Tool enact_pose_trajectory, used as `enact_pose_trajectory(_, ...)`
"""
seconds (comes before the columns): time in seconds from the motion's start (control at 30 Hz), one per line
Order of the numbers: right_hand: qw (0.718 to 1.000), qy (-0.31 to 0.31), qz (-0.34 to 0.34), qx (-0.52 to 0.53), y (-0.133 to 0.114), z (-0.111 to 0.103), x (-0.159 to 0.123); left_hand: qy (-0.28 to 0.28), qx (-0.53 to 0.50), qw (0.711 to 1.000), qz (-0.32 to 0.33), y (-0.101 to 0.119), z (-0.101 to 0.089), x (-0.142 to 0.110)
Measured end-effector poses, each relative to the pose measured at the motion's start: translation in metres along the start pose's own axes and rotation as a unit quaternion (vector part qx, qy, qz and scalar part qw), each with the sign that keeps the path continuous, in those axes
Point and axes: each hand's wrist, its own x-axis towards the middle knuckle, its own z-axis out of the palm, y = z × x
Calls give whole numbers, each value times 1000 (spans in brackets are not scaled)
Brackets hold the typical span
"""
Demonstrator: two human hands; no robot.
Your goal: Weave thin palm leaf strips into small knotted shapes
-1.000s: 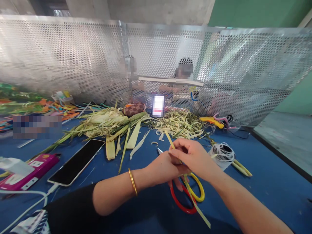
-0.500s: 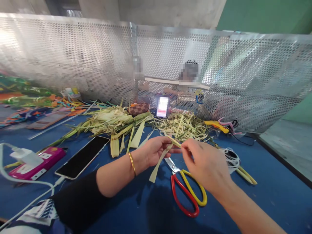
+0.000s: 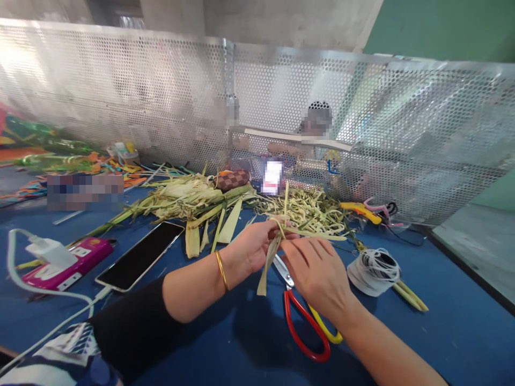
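Observation:
In the middle of the view my left hand (image 3: 254, 247), with a gold bangle at the wrist, pinches strips of dried husk. One wide husk strip (image 3: 265, 271) hangs down below the fingers. Narrow strips cross at the fingertips; one thin strip (image 3: 286, 201) points upward and another (image 3: 322, 235) runs off to the right. My right hand (image 3: 317, 276) is close beside, its fingers closed at the crossing strips, with the fingertips partly hidden. Underneath lie scissors (image 3: 308, 327) with one red and one yellow handle, partly covered by my right hand.
Husk leaves (image 3: 181, 198) and a heap of curled strips (image 3: 306, 212) lie behind. A spool of white cord (image 3: 374, 272) stands right. Left are a phone (image 3: 140, 256) and a magenta power strip (image 3: 72, 265). A perforated metal screen (image 3: 161, 96) closes the back; a person sits beyond it.
My right hand has moved left and down, with its fingers now at the strips by my left hand. A thin strip now stands upright, another points right. The white spool has come into fuller view.

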Motion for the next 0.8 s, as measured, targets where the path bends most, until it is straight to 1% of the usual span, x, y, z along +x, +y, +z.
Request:
enact_pose_trajectory(0.1,998,-8,-61,26,-7,0,3,-29,30,999,5,-11,1,0)
enact_pose_trajectory(0.17,997,-17,-72,37,-9,2,3,-26,49,998,6,-18,1,1)
enact_pose_trajectory(0.2,997,-11,-63,53,-9,3,2,-23,59,998,6,-20,1,1)
enact_pose_trajectory(0.27,994,19,-8,109,-6,3,0,-21,74,997,12,-21,1,-1)
enact_pose_trajectory(0.3,988,42,40,140,-3,2,0,-20,80,996,16,-20,1,-2)
enact_pose_trajectory(0.33,979,62,99,167,0,1,-1,-18,88,996,22,-19,2,-4)
enact_pose_trajectory(0.4,948,82,233,202,9,-1,-1,-20,106,994,33,-16,3,-6)
enact_pose_trajectory(0.43,928,72,295,216,12,-1,-1,-22,118,992,38,-14,3,-7)
enact_pose_trajectory(0.47,907,48,350,231,16,-2,-1,-24,131,990,44,-14,3,-8)
enact_pose_trajectory(0.53,861,-29,427,275,22,-1,0,-28,156,986,58,-14,4,-9)
enact_pose_trajectory(0.6,816,-101,463,332,25,1,0,-29,180,981,71,-14,4,-9)
enact_pose_trajectory(0.67,782,-134,480,373,26,4,-1,-31,200,976,81,-15,3,-9)
enact_pose_trajectory(0.73,769,-141,490,385,25,8,-2,-31,211,973,88,-16,2,-8)
enact_pose_trajectory(0.8,769,-136,498,377,24,11,-3,-32,216,972,90,-16,1,-6)
